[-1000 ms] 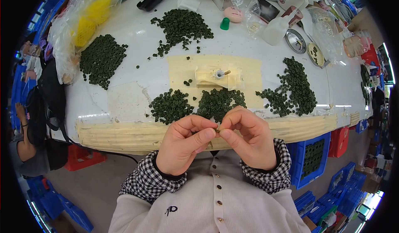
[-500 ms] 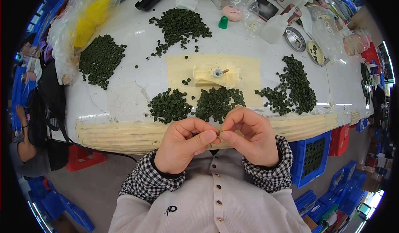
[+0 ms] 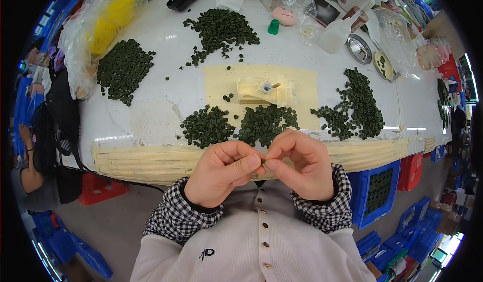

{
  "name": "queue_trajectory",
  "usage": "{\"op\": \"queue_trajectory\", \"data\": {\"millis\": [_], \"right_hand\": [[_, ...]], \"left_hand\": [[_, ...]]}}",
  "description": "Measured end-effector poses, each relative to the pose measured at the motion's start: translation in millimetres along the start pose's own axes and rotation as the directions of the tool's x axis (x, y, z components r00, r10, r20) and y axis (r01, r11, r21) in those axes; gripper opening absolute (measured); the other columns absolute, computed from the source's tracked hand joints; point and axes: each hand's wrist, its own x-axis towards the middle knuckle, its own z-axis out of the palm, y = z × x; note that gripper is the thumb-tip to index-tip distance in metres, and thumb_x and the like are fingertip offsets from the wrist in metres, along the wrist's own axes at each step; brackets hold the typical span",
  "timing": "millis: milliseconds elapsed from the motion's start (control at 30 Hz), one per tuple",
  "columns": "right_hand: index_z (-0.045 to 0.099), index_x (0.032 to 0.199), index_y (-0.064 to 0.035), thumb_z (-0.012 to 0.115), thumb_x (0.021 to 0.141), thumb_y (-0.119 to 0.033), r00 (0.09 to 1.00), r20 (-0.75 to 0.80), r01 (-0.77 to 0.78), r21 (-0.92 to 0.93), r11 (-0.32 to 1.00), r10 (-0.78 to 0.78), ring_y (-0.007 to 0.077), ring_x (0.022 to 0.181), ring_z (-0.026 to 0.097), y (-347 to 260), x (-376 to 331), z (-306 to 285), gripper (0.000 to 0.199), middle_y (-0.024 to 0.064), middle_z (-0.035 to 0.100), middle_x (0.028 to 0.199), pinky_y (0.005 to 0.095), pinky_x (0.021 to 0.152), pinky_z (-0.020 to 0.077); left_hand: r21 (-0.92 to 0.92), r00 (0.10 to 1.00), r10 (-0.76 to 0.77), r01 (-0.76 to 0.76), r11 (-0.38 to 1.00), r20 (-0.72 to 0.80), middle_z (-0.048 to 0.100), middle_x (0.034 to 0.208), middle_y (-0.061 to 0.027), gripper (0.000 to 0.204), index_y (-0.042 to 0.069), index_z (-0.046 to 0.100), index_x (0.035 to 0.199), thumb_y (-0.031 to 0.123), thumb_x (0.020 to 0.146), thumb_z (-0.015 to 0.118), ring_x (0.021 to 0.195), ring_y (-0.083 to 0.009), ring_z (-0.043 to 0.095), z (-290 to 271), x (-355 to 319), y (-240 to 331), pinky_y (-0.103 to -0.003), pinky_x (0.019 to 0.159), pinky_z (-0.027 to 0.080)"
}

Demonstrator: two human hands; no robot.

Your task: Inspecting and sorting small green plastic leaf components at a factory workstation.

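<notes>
Close to the table's padded front edge, my left hand (image 3: 215,174) and my right hand (image 3: 302,167) meet fingertip to fingertip. Thumb and forefinger of each are pinched on a small dark green piece (image 3: 263,162), mostly hidden by the fingers. Just beyond the hands lie a pile of small round dark green rubber-like parts (image 3: 266,122) and a second pile (image 3: 206,126) to its left. Behind them a small block wrapped in yellowish tape (image 3: 249,91) is fixed to the table, with a pale ring and short pin (image 3: 267,87) on top.
More green parts form a right-hand pile (image 3: 363,103), a far pile (image 3: 224,33) and a left pile (image 3: 125,70). A clear bag with yellow netting (image 3: 113,20), a green cap (image 3: 273,27) and round tins (image 3: 358,48) stand farther back. A blue crate (image 3: 377,191) sits below at right.
The view has shifted slightly. Both hands stay together in a pinch, with the fingertips drawn a little closer around the small piece. The piles look unchanged.
</notes>
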Motion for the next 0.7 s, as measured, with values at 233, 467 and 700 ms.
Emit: {"op": "queue_trajectory", "data": {"millis": [233,467,700], "right_hand": [[0.053,0.093,-0.0014,0.062,0.085,0.001,0.923,0.271,-0.373,0.459,0.806,0.273,0.0059,0.08,0.057,-1,1,-11,0.012,0.002,0.059,0.089,0.02,0.069,0.0463],[0.056,0.091,0.0,0.063,0.083,0.001,0.934,0.212,-0.343,0.291,0.893,0.289,0.0084,0.078,0.058,-4,2,-14,0.011,0.0037,0.059,0.087,0.0212,0.068,0.0482],[0.059,0.091,0.0026,0.063,0.082,0.002,0.996,-0.05,-0.074,0.0,0.997,0.074,0.0113,0.08,0.06,3,-4,0,0.009,0.0065,0.059,0.088,0.0233,0.071,0.0504]], "left_hand": [[0.22,0.996,-0.079,0.069,0.973,0.037,0.067,0.082,-0.008,0.011,0.0,0.063,0.089,0.011,0.088,0.062,0.059,-0.0028,0.046,-6,-2,5,-0.017,0.051,0.036],[0.353,0.999,0.034,-0.019,0.935,-0.034,0.066,0.082,-0.0057,0.013,-0.001,0.065,0.095,0.007,0.086,0.064,0.066,-0.0024,0.053,3,-3,7,-0.015,0.055,0.04],[0.385,0.976,0.176,-0.115,0.916,-0.128,0.063,0.079,0.0002,0.016,-0.002,0.066,0.101,0.005,0.086,0.062,0.063,0.0001,0.045,8,-4,2,-0.015,0.055,0.037]]}}
